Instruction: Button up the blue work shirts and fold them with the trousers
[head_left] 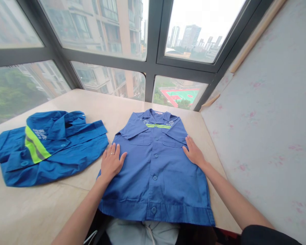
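A blue short-sleeved work shirt (156, 177) lies front up and buttoned, its collar away from me and its hem at the near edge. Both sleeves are laid inward over the chest, partly covering the yellow-green stripe. My left hand (112, 161), wearing a ring, rests flat on the shirt's left side with fingers stretched out. On the opposite side, my right hand (195, 152) lies flat against the shirt's edge near the sleeve, fingers extended. Neither hand grips the cloth.
A second, brighter blue work garment (79, 153) with a wide reflective band lies loosely bunched at the left. Both rest on a pale stone-like surface (53, 207). Grey-framed windows (150, 68) border the back, and a floral-papered wall (265, 136) rises at the right.
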Demonstrator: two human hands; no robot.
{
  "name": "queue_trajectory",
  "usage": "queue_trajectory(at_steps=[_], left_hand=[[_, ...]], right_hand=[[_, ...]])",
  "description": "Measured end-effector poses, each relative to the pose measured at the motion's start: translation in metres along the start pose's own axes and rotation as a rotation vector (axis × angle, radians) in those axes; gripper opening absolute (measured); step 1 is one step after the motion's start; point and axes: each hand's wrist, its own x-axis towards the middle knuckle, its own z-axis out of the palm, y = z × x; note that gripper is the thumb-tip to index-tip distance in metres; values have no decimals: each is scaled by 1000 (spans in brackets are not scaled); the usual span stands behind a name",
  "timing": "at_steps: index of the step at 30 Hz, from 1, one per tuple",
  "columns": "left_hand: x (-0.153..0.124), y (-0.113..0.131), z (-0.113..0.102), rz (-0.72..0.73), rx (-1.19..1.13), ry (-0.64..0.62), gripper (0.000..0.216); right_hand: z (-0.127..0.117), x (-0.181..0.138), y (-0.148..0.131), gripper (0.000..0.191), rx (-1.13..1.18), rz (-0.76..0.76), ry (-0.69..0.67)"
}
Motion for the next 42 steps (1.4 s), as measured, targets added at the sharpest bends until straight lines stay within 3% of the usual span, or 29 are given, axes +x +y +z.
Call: queue_trajectory(at_steps=[9,14,17,20,24,27,31,37,42], left_hand=[[-2,-6,-5,77,-30,-10,64],[4,-1,-15,126,29,-78,67],[6,22,-24,129,17,-92,73],[-2,62,-28,222,-76,-51,74],[-20,100,-19,407,-172,-58,59],[-27,99,-11,355,-184,-60,64],[-26,89,-7,308,-210,-75,76],[-27,94,-9,240,-202,-43,70],[-46,94,-10,101,-128,27,72]], right_hand=[[-10,-2,-15,57,-116,48,59],[-18,-13,-65,58,-100,-10,53],[-20,-22,-120,62,21,-83,42],[-17,-28,-176,64,111,-196,-4],[-10,-38,-210,58,91,-256,-102],[-11,-51,-198,55,35,-257,-174],[-21,-72,-159,60,-19,-249,-223],[-33,-99,-111,61,-67,-130,-235],[-39,-117,-90,60,-106,-61,-213]])
